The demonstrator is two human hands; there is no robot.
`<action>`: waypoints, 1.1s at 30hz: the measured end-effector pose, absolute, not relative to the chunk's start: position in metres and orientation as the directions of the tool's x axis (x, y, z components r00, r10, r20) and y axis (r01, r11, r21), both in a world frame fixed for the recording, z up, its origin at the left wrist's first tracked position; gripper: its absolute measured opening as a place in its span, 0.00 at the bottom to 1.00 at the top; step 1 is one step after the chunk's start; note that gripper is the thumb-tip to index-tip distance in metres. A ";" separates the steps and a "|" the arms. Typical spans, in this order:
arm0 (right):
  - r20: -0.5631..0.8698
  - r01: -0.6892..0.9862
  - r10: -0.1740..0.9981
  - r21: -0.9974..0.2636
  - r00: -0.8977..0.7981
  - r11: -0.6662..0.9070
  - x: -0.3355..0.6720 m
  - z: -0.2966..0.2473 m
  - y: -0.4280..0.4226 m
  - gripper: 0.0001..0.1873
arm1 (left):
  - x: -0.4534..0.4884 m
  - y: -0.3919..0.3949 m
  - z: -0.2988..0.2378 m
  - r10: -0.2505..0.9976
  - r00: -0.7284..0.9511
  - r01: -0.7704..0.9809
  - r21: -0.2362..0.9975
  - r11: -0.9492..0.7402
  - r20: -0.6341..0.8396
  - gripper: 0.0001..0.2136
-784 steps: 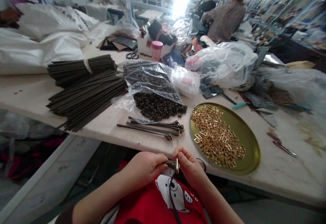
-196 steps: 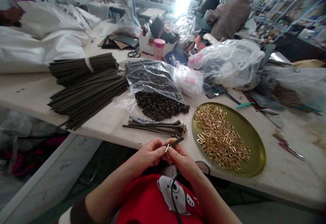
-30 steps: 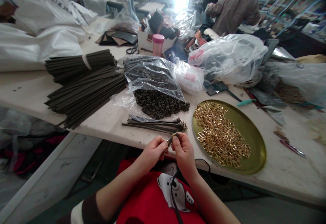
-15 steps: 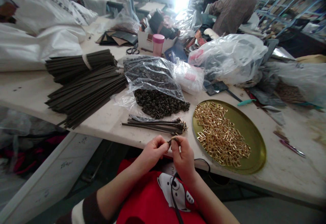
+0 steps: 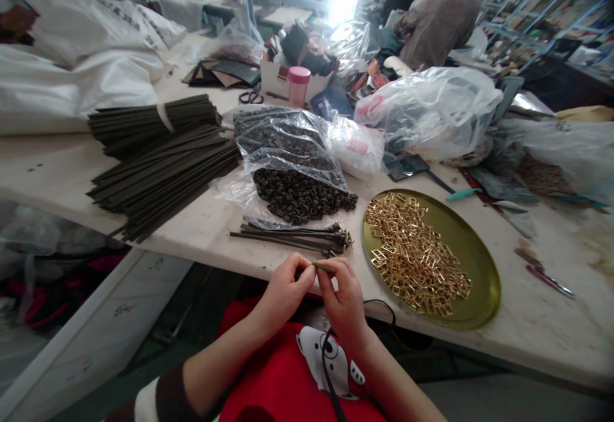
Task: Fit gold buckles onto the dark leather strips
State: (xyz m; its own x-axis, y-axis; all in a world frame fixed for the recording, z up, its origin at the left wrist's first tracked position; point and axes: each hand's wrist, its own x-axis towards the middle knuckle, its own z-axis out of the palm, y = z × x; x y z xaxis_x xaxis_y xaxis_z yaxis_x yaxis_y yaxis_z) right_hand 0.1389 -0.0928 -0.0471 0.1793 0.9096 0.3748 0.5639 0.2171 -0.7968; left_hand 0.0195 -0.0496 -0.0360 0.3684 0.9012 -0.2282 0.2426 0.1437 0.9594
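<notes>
My left hand (image 5: 291, 281) and my right hand (image 5: 341, 288) meet at the table's front edge. Both pinch a short visible piece of dark strap (image 5: 324, 268) between thumb and fingers; most of it is hidden by the fingers. Just beyond them lies a small bundle of dark straps (image 5: 288, 234) with gold buckles at its right end. Small dark loops (image 5: 302, 195) spill from a clear plastic bag (image 5: 292, 134) behind that bundle. To the right, a round gold tray (image 5: 480, 281) carries a heap of gold buckles (image 5: 422, 256).
Long dark strips (image 5: 163, 166) are stacked at the left, the rear stack banded. Farther back stand a pink-lidded jar (image 5: 298, 86), black scissors (image 5: 251, 97) and plastic bags (image 5: 432, 112). A seam ripper-like purple tool (image 5: 549, 280) lies at the right. Another person (image 5: 439, 25) is in the background.
My fingers have shifted slightly around the strap, and its visible piece now lies flatter, pointing right. The gold glint below my fingers no longer shows. The tabletop things have stayed put.
</notes>
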 end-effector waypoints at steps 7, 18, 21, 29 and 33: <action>0.451 0.561 0.886 -0.764 0.112 0.318 0.137 -0.054 -0.100 0.12 | 0.020 -0.049 -0.032 0.889 0.377 0.239 0.955 0.178 -0.260 0.06; 0.452 0.561 0.853 -0.790 0.262 0.246 0.142 -0.063 -0.099 0.05 | 0.005 -0.050 -0.019 0.718 0.630 0.186 0.956 0.229 -0.295 0.09; 0.468 0.589 0.829 -0.777 0.307 0.221 0.141 -0.062 -0.102 0.04 | 0.006 -0.049 -0.018 0.696 0.635 0.162 0.939 0.305 -0.336 0.11; 0.528 0.631 0.836 -0.702 0.148 0.331 0.140 -0.053 -0.106 0.12 | 0.004 -0.049 -0.021 0.737 0.563 0.102 0.916 0.388 -0.375 0.11; 0.490 0.579 0.867 -0.733 0.087 0.356 0.142 -0.049 -0.107 0.14 | 0.003 -0.050 -0.025 0.752 0.548 0.093 0.920 0.382 -0.367 0.12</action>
State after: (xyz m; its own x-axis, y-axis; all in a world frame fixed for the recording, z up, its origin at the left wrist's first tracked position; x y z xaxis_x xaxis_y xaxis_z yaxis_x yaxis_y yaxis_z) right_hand 0.1419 -0.1068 -0.0491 0.0872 0.8672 0.4904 0.5792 0.3564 -0.7332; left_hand 0.0025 -0.0500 -0.0246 0.5479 0.7516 -0.3674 0.0931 0.3816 0.9196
